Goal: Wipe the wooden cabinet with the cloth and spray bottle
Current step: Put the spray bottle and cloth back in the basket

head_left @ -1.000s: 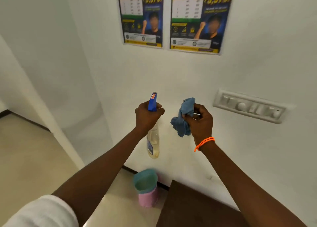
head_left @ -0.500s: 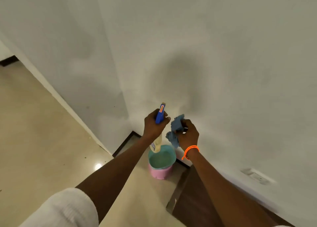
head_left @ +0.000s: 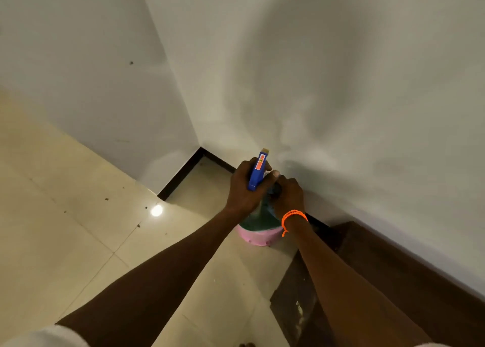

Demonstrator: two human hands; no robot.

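Note:
My left hand (head_left: 244,189) grips the blue head of the spray bottle (head_left: 258,168); the bottle's body is hidden below the hand. My right hand (head_left: 288,194), with an orange bracelet on the wrist, is closed on the blue cloth (head_left: 273,189), of which only a dark sliver shows between the hands. Both hands are side by side, touching, right above the pink bucket. The dark wooden cabinet (head_left: 393,281) runs along the wall at the lower right, under my right forearm.
A pink bucket (head_left: 258,235) with a teal inside stands on the beige tiled floor (head_left: 78,228) against the white wall (head_left: 341,84), next to the cabinet's end. A black skirting (head_left: 181,174) lines the wall corner. Specks of dirt lie on the tiles.
The view has tilted down from the posters and switch panel to the floor corner. Both hands, still holding bottle and cloth, have lowered and come together over the bucket.

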